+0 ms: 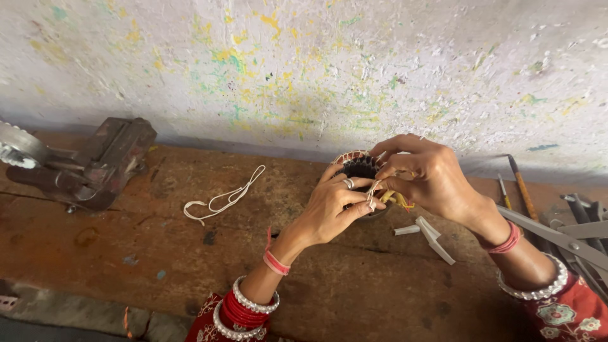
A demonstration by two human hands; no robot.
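Note:
Both hands work on a small round motor stator (pixel 359 166) with copper windings and a dark slotted core, held above a worn wooden bench (pixel 190 253). My left hand (pixel 332 209), with a ring on one finger, grips the stator from below and pinches a thin white cord and yellow wires (pixel 398 199) at its side. My right hand (pixel 427 174) curls over the top right of the stator, its fingertips on the rim and the same wires. Bangles and red thread circle both wrists.
A rusty bench vise (pixel 95 164) sits at the left. A loose white cord (pixel 221 197) lies on the bench. Short white sleeve pieces (pixel 430 235) lie under my right hand. Metal hand tools and shears (pixel 570 234) crowd the right edge. A paint-flecked wall (pixel 304 69) rises behind.

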